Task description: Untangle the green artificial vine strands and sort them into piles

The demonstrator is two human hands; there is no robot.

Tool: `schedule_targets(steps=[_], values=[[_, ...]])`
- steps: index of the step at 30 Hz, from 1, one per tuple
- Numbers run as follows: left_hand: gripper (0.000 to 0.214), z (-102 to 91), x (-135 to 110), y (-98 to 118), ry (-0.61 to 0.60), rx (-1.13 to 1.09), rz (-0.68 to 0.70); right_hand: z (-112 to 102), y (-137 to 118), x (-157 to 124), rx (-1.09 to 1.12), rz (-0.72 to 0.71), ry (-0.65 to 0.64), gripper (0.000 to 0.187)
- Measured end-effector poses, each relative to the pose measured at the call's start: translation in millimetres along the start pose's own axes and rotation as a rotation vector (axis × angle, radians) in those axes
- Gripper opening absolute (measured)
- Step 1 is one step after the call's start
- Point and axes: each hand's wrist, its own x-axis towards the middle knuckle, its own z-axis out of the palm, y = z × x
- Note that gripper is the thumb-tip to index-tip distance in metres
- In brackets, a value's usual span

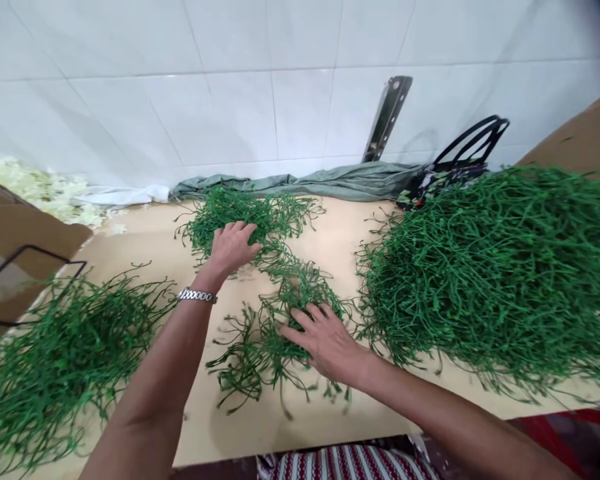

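My left hand (233,245), with a metal watch on the wrist, reaches far over the table and rests with curled fingers on a small clump of green plastic stems (235,213). My right hand (327,343) lies flat with fingers spread on a loose scatter of the same green stems (275,320) in the middle of the table. Neither hand lifts anything. A big heap of green stems (490,273) lies to the right, and another pile (55,353) to the left.
The beige table (145,240) stands against a white tiled wall. A grey-green cloth (330,180) and a black-handled bag (460,167) lie at the back. Pale whitish pieces (45,190) are heaped back left. Cardboard and a black wire frame (10,267) sit at the left edge.
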Motion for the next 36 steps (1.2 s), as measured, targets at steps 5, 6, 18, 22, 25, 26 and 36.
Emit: schedule_targets(steps=[5,6,18,22,25,26,36], values=[[0.036,-29.2,-78.1,-8.2,0.168,0.013,0.055,5.1,3.8,-5.6,0.038,0.020,-0.007,0.068],[0.035,-28.7,-99.4,-12.6,0.193,0.020,0.017,1.0,4.0,-7.9,0.038,0.012,-0.007,0.070],[0.031,33.1,-234.1,-59.5,0.026,0.235,-0.430,31.3,15.1,-19.9,0.014,-0.058,0.043,0.056],[0.025,27.5,-228.0,-64.3,0.068,0.228,-0.443,25.0,13.1,-18.6,0.038,-0.058,0.110,0.053],[0.018,10.6,-221.5,-33.6,0.224,0.165,-0.315,15.3,13.7,-28.6,0.102,-0.087,0.152,0.049],[0.016,3.0,-218.3,-16.3,0.313,0.121,-0.277,12.5,14.4,-32.6,0.130,-0.087,0.176,0.047],[0.020,0.8,-167.1,103.1,0.156,-0.288,0.320,11.9,21.8,-56.5,0.401,0.096,0.518,0.053]])
